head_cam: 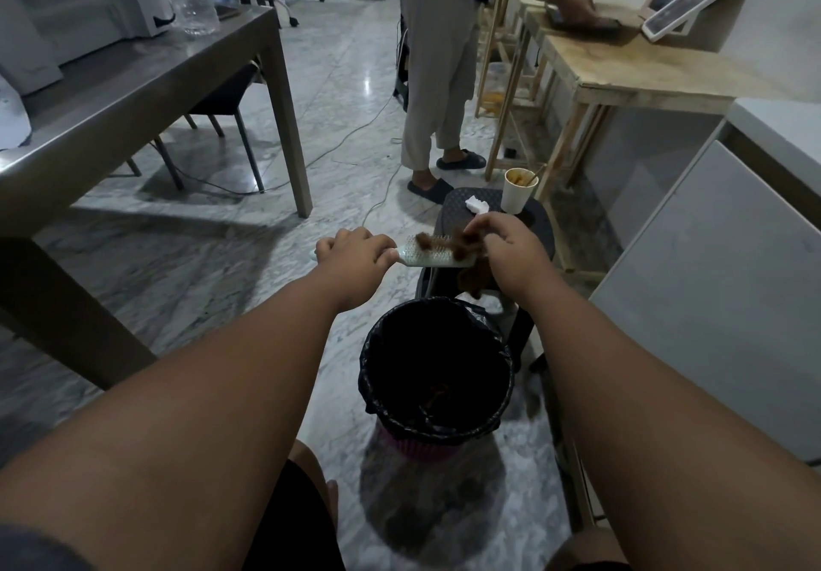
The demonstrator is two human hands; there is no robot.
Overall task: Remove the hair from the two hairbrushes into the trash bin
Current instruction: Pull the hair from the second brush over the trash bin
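You hold a pale, flat paddle hairbrush [437, 258] level above the floor, bristles up, beyond the far rim of the trash bin [504, 362]. Your left hand [355, 248] grips the handle, fingers [384, 252] curled tight round it. Your right hand [506, 244] is at the brush's other end, its fingers [477, 228] pinched on a tuft of brown hair [462, 242] that sits tangled across the bristles. A smaller clump clings to the bristles nearer your left fingers, and more brown hair hangs below your right fingers.

The bin stands on the marble floor below and nearer to you than both sets of fingers. It has a black liner bag folded over its rim and a pink base, and a few reddish strands lie at its bottom.

Just beyond your right fingers is a dark plastic stool [457, 208] carrying a paper cup [517, 193] and a crumpled white tissue [476, 205]. Farther off, another person [433, 59] in light trousers and dark slippers leans on a wooden desk [644, 68]. A steel desk [133, 95] lies well to the left of your left fingers, with a dark chair [222, 99] under it. A white cabinet [711, 282] stands right of your right fingers.
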